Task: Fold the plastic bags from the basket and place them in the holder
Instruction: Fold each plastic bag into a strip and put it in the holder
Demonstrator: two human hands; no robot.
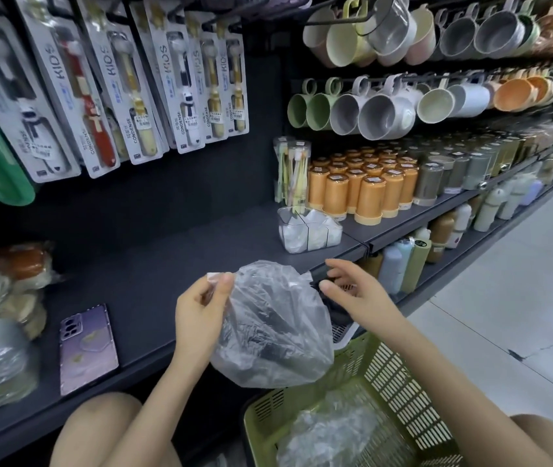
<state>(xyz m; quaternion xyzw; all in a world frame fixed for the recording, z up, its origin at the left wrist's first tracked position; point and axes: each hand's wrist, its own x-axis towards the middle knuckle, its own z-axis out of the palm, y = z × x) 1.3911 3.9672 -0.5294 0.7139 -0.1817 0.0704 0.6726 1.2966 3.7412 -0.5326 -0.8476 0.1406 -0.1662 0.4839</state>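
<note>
At upper left, hanging toothbrush packs point(106, 85), shop stock and no part of the job. At lower left, flat on the dark shelf point(153, 264), a purple phone point(88, 348), likely parked there to free both hands. Just left of centre, the left hand point(201, 310): thumb and fingers pinched on an upper corner of a clear plastic bag point(268, 328), held up so the rest hangs loose and puffed over the shelf edge, probably to shake it out before flattening. No fold in it yet, crumpled and full of air. Above the bag, near the middle of the frame, the clear holder point(288, 246) on the shelf, compartments apparently packed with whitish folded bags, set within easy reach. Right of the bag, the right hand point(352, 289): fingers relaxed and spread wide, gripping nothing, just beside the bag's upper right edge, seemingly poised to take the opposite corner and pull the film taut. Contact with the plastic: cannot tell. At lower right, the green basket point(389, 372), more crumpled bags point(329, 429) inside, kept right under the hands for the next pick. At upper right, rows of hanging mugs point(386, 116).
</note>
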